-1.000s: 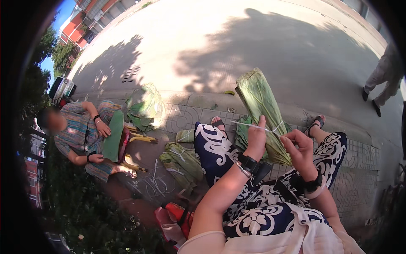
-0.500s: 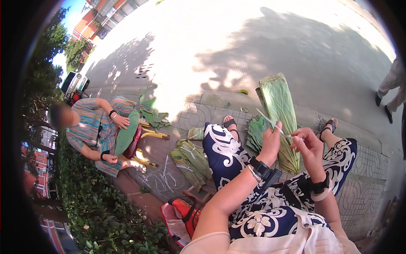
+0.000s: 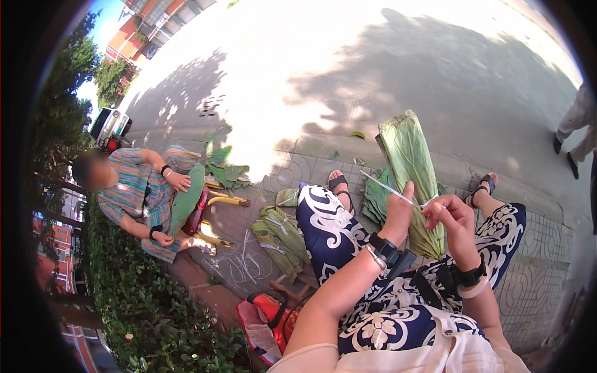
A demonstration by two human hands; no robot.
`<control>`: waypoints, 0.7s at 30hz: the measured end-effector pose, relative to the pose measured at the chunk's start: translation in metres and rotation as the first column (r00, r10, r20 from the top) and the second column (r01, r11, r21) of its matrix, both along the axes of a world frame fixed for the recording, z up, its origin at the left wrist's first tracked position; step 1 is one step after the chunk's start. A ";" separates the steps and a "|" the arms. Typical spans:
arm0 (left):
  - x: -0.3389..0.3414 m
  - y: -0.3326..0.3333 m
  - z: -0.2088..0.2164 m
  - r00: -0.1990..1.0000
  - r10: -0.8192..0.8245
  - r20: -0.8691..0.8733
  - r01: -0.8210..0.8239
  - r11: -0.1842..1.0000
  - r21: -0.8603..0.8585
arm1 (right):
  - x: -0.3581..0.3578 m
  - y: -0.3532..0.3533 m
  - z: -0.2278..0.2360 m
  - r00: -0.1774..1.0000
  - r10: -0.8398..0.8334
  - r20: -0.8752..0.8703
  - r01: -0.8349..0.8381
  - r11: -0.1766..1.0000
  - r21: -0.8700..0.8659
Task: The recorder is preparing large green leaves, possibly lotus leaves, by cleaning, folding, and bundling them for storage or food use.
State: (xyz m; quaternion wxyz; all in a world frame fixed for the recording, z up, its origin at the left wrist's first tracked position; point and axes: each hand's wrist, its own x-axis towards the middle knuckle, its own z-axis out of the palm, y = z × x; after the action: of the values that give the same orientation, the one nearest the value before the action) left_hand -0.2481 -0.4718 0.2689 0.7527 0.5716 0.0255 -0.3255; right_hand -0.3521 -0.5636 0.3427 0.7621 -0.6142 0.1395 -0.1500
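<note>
A long bundle of folded green leaves (image 3: 409,155) stands tilted between my knees, with a thin white strip (image 3: 380,182) around its middle. My left hand (image 3: 398,212) is closed on the strip at the bundle's left side, thumb up, and the strip's free end sticks out to the upper left. On the other side my right hand (image 3: 454,222) pinches the strip close against the leaves, fingers curled. Where the strip crosses itself is partly hidden by my fingers.
Flat green leaves (image 3: 375,198) lie behind the bundle. To the left are tied leaf bundles (image 3: 283,233), loose white strips (image 3: 239,264) and a red bag (image 3: 273,314). A seated person (image 3: 140,193) holds a large leaf (image 3: 188,199). A hedge (image 3: 143,298) borders the left; someone stands far right.
The strip's free end has swung lower and further left. The leaf bundle has shifted and tilted slightly, and my right hand has turned a little with its fingers more curled.
</note>
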 end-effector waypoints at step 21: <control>-0.016 -0.004 0.002 0.995 0.037 -0.092 -0.047 0.993 -0.107 | 0.006 0.026 -0.029 0.960 -0.280 0.007 0.182 0.605 -0.775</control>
State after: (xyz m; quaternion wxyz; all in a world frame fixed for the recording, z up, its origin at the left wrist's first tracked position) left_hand -0.2637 -0.4754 0.2704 0.7877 0.5138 0.0535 -0.3357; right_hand -0.3458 -0.5373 0.3142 0.3929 -0.8638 0.1842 -0.2563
